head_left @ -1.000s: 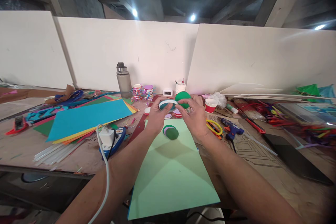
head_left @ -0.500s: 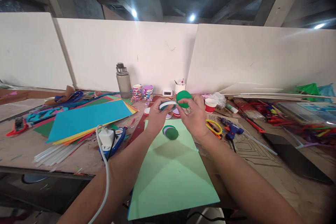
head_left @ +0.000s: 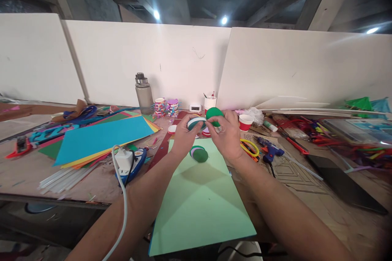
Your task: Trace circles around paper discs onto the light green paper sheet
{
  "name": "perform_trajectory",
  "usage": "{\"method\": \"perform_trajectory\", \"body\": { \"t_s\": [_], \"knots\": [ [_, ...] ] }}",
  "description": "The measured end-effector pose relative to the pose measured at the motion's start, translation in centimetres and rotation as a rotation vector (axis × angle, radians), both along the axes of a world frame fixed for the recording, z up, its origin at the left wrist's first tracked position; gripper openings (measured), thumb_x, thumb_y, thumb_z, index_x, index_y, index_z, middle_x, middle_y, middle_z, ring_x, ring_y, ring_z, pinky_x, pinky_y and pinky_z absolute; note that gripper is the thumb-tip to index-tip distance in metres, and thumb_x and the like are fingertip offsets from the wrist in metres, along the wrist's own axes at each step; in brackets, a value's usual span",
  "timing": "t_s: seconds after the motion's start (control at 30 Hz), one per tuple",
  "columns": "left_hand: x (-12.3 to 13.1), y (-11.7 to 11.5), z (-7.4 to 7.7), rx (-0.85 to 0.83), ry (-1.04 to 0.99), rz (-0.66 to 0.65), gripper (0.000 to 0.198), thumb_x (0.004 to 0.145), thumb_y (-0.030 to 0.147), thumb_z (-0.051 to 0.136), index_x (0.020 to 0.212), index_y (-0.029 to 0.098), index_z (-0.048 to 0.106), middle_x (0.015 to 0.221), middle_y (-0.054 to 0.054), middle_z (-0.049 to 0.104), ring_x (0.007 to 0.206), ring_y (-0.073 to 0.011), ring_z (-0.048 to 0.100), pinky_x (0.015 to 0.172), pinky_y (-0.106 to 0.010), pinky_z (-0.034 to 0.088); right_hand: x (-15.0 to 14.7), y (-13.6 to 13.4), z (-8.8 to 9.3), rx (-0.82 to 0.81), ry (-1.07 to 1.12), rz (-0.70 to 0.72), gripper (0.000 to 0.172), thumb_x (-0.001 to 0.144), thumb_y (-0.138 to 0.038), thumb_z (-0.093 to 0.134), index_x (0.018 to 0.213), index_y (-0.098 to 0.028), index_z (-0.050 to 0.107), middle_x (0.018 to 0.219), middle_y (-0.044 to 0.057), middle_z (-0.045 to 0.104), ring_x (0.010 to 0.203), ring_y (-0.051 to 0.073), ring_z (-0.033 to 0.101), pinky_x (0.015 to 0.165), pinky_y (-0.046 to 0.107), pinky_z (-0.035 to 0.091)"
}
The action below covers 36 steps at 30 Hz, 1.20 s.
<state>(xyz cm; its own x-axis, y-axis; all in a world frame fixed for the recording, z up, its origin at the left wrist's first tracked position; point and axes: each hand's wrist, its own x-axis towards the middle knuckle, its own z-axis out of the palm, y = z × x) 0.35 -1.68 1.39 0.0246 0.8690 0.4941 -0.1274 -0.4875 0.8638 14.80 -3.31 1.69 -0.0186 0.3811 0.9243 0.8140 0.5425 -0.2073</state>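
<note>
Holding a white-rimmed disc (head_left: pixel 196 120) up by the 12 o'clock end of the pale green sheet (head_left: pixel 203 200), the left hand (head_left: pixel 184 133) pinches its 9 o'clock edge; fingertips of the right hand (head_left: pixel 228 134) meet near 3 o'clock, seemingly also grasping a green circle (head_left: pixel 214 113). Both should be light; the circle, presumably paper, could crease, favouring rim holds.

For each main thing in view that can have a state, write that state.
Left hand: closed on white-rimmed disc
Right hand: closed on green disc
Bottle: upright, capped
Red cup: upright, open-topped
Pale green sheet: flat, unfolded
Blue sheet: flat
Glue gun: lying down; heat cannot be told
Ceiling lights: on
Clock: upright
</note>
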Motion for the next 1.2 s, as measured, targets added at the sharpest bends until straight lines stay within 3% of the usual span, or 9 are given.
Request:
{"method": "perform_trajectory", "body": {
  "t_s": [0.17,0.33,0.57,0.8,1.0,1.07,1.2],
  "knots": [
    [0.3,0.5,-0.4,-0.142,-0.122,-0.151,0.041,0.072,0.034,0.074,0.105,0.02,0.057,0.099,-0.003,0.064,0.069,-0.0144,0.063,0.049,-0.026,0.056,1.1,1.7,-0.5,-0.189,0.186,0.042,0.019,0.088,-0.037,0.063,0.085,-0.02,0.072,0.086,0.007,0.059,0.09,0.024,0.053,0.078,0.037,0.044],
    [0.3,0.7,-0.4,-0.181,-0.17,-0.225,0.045,0.071,0.034,0.076,0.109,0.019,0.058,0.109,-0.006,0.066,0.069,-0.0143,0.065,0.053,-0.026,0.057,1.5,2.4,-0.5,-0.403,0.348,0.224,0.028,0.086,-0.042,0.062,0.073,-0.02,0.071,0.084,0.006,0.067,0.084,0.021,0.059,0.078,0.036,0.045],
    [0.2,1.0,-0.7,-0.164,-0.136,-0.197,0.038,0.075,0.033,0.071,0.109,0.018,0.062,0.11,-0.007,0.068,0.077,-0.0173,0.068,0.057,-0.028,0.059,1.4,1.7,0.7,-0.702,0.516,0.366,0.035,0.079,-0.05,0.062,0.071,-0.017,0.07,0.076,0.004,0.07,0.074,0.019,0.059,0.072,0.032,0.043],
    [0.3,1.1,-0.7,-0.144,-0.109,-0.167,0.032,0.077,0.029,0.067,0.106,0.018,0.062,0.102,-0.005,0.068,0.07,-0.0153,0.065,0.056,-0.029,0.059,1.5,1.6,0.9,-0.719,0.481,0.352,0.037,0.078,-0.051,0.058,0.073,-0.016,0.07,0.079,0.005,0.07,0.077,0.018,0.058,0.075,0.031,0.043],
    [0.3,1.0,-0.7,-0.17,-0.076,-0.171,0.034,0.077,0.036,0.068,0.104,0.017,0.061,0.098,-0.005,0.067,0.072,-0.0156,0.064,0.057,-0.028,0.058,1.6,1.9,0.7,-0.712,0.433,0.321,0.036,0.081,-0.05,0.058,0.072,-0.017,0.068,0.08,0.004,0.071,0.077,0.018,0.06,0.075,0.029,0.044],
    [0.2,1.2,-0.9,-0.212,-0.018,-0.139,0.038,0.08,0.043,0.067,0.107,0.018,0.061,0.105,-0.007,0.066,0.077,-0.0167,0.065,0.058,-0.028,0.058,1.9,2.3,0.5,-0.718,0.393,0.252,0.036,0.084,-0.048,0.056,0.072,-0.016,0.069,0.082,0.005,0.072,0.078,0.019,0.062,0.075,0.029,0.044],
    [-0.4,2.4,-1.7,-0.336,0.215,0.033,0.036,0.088,0.052,0.052,0.105,0.02,0.058,0.107,-0.007,0.067,0.085,-0.0163,0.066,0.061,-0.023,0.053,2.8,3.1,-0.2,-0.809,0.128,-0.055,0.035,0.089,-0.041,0.052,0.073,-0.016,0.071,0.081,0.006,0.073,0.074,0.018,0.062,0.067,0.027,0.042]
  ]
}}
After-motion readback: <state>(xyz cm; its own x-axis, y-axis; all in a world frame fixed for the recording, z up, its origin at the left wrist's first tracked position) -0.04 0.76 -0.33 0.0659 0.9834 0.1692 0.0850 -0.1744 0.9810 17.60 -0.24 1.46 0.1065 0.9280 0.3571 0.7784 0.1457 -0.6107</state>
